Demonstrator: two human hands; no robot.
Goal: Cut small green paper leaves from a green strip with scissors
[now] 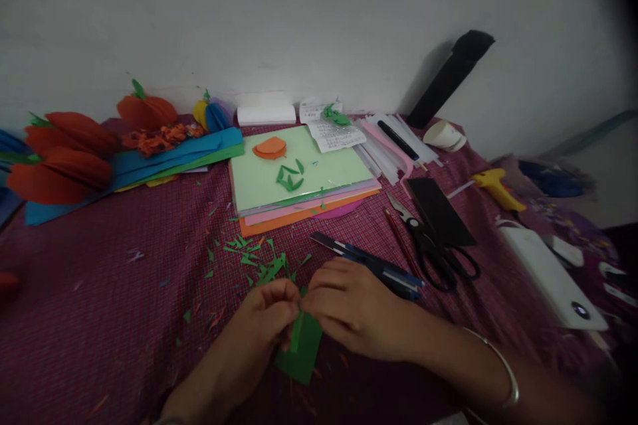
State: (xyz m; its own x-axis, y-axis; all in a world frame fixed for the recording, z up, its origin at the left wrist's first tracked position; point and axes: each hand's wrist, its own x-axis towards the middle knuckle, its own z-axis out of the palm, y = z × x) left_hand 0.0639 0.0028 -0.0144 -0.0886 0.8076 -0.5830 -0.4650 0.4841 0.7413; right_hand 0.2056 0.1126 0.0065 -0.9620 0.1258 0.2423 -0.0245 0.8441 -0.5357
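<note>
A piece of green paper (304, 350) is held low in the middle of the head view, over a red checked cloth (109, 305). My left hand (266, 315) pinches its upper edge from the left, fingers closed. My right hand (351, 305) grips the same edge from the right, fingers curled; a silver bangle (503, 368) sits on that wrist. The two hands touch at the fingertips. Green paper scraps (259, 262) lie just beyond them.
A stack of coloured sheets (299, 179) with green leaf cut-outs and an orange shape lies ahead. Black scissors (438, 252), a blue-black cutter (369, 265), a dark phone (438, 209) and a yellow glue gun (496, 187) lie right. Orange paper pumpkins (64, 159) stand left.
</note>
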